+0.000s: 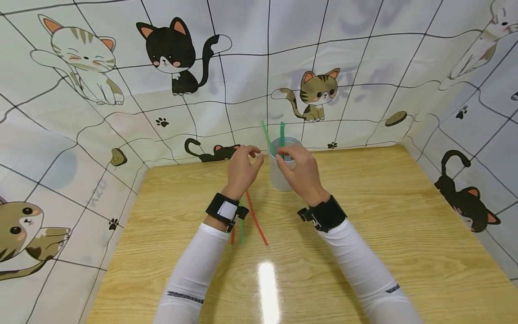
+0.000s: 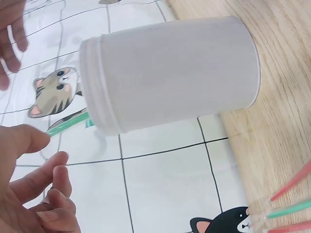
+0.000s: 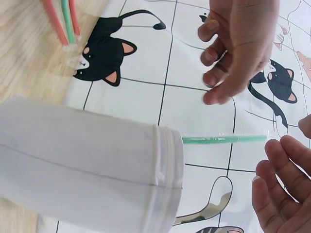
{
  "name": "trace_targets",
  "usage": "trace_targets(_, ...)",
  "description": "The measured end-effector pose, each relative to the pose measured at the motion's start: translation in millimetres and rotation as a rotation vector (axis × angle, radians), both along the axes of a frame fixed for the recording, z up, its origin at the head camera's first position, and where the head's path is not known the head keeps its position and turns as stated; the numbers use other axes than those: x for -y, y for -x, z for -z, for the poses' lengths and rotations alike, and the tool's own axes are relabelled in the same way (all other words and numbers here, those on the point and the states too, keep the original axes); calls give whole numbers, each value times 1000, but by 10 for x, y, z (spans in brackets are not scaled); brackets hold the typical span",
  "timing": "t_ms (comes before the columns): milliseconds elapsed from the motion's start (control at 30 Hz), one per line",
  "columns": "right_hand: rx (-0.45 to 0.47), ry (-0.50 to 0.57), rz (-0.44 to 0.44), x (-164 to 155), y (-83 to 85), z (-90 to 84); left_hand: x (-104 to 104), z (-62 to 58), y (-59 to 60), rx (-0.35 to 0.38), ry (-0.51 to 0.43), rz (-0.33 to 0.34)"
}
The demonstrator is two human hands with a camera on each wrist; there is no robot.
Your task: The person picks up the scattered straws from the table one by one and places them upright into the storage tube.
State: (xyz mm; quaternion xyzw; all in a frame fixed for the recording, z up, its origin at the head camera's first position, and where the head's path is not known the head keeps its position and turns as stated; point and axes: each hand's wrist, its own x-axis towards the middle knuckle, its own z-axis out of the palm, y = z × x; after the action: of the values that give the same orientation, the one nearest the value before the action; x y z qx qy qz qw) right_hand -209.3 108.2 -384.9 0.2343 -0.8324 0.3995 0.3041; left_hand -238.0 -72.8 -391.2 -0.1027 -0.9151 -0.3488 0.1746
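Head cam: the left hand (image 1: pixel 244 170) and right hand (image 1: pixel 301 167) hover around the rim of a tub (image 1: pixel 278 177), fingers loosely bent, gripping nothing I can see. Two green straws (image 1: pixel 282 130) stand in it, probably because its tall wall props them up. Loose straws (image 1: pixel 256 219) lie on the table (image 1: pixel 364 193), partly hidden by the left wrist.

Left wrist: the thumb covers one straw's end, so can't tell if they touch. Tub hides the lower bits.

Right wrist: straw tip's just beside the right fingertips; that thumb's cut off.
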Motion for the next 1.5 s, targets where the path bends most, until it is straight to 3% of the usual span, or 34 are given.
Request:
trace_targets(367,-7,4,-70,234,-124,235,258,67,-281,-115,-167,-81)
trace_targets(567,-2,1,-95,321,-160,348,372,163,-398,-163,-175,-99)
trace_targets(700,6,9,-106,374,-185,373,433,195,-453,-157,-180,-118)
trace_targets(1000,37,48,-114,432,-262,378,657,236,-524,-161,-206,-197)
trace_targets(1500,44,78,-124,486,-279,465,796,297,-609,-159,-211,-203)
